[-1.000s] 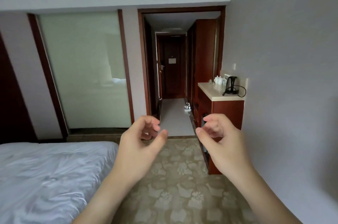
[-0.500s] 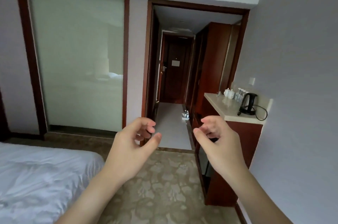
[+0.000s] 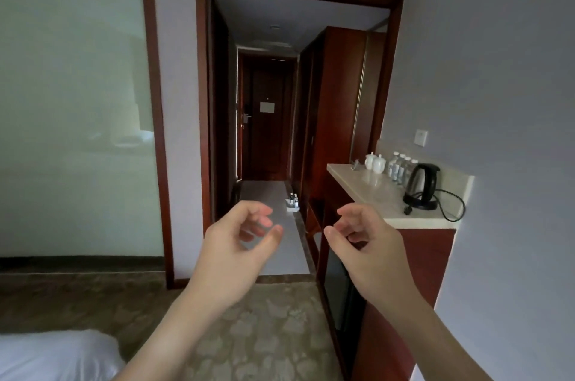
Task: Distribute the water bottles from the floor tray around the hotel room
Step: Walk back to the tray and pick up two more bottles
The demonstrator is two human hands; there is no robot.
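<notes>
A: Hands?
B: My left hand (image 3: 231, 251) and right hand (image 3: 370, 248) are both up in front of me, fingers loosely curled, thumbs out. Neither grip has hold of anything.
A: Bottles?
B: Small white floor tray (image 3: 292, 208) w/ a few small bottles sits on the pale corridor floor (image 3: 273, 243), by the dark red wooden cabinet (image 3: 329, 119), well ahead of both hands. More clear plastic water bottles w/ white caps (image 3: 401, 167) stand on the beige stone-top bench (image 3: 373, 191), between two white ceramic cups (image 3: 375, 161) and a black-and-steel electric kettle (image 3: 421, 184).
A: Else?
B: White bed corner (image 3: 56, 355) btm left, patterned beige carpet (image 3: 264, 334) underfoot.
</notes>
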